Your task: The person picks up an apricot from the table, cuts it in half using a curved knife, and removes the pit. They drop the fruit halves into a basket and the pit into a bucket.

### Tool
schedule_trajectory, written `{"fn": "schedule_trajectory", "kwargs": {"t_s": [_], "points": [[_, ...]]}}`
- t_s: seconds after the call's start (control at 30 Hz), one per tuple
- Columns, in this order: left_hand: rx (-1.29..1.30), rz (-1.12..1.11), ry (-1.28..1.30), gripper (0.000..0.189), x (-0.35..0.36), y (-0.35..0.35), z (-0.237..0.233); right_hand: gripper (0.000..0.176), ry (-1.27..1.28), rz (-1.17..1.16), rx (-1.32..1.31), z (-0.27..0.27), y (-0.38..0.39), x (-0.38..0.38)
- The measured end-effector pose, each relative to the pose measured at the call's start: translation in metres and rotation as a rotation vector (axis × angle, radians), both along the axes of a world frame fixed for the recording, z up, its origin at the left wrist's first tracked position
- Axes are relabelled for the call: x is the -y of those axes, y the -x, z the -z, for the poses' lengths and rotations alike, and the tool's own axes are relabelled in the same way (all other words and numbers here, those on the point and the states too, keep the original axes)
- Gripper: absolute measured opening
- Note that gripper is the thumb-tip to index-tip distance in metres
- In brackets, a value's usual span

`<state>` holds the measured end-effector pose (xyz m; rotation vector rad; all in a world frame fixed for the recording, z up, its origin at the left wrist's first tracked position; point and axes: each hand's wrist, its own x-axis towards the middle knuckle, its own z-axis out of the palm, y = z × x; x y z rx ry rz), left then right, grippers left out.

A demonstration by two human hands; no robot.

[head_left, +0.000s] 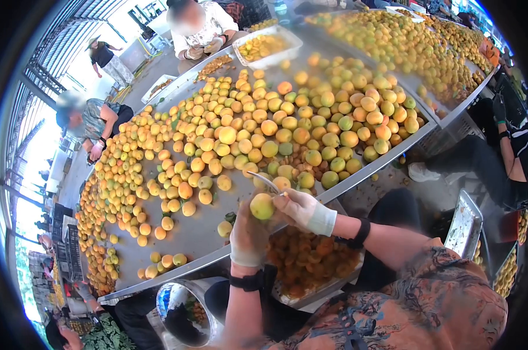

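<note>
My left hand, in a pale glove and blurred by motion, is closed round a yellow-green apricot just above the table's near edge. To its right, my right hand, also gloved, grips a thin curved metal tool, whose tip points up and left over the fruit. The tool's handle is mostly hidden by my fingers. Many loose apricots lie on the metal table beyond my hands. Beneath my hands is a crate of halved apricots.
A white tray of cut fruit sits at the table's far side, near a person in white. Another person works at the left. A shiny metal container stands below the near edge. A metal tray is at the right.
</note>
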<state>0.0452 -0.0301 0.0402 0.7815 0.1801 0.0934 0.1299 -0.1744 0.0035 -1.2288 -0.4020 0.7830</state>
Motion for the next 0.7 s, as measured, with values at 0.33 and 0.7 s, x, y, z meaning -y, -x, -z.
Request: {"fn": "schedule_trajectory", "kwargs": {"t_s": [0.33,0.7], "points": [[0.108,-0.02,-0.253,0.053,-0.011,0.014,0.026,0.034,0.032,0.014,0.14,-0.012,0.024,0.001],[0.145,-0.061,-0.395,0.054,-0.009,0.032,0.022,0.041,0.041,0.036,0.32,-0.019,0.037,-0.004]]}}
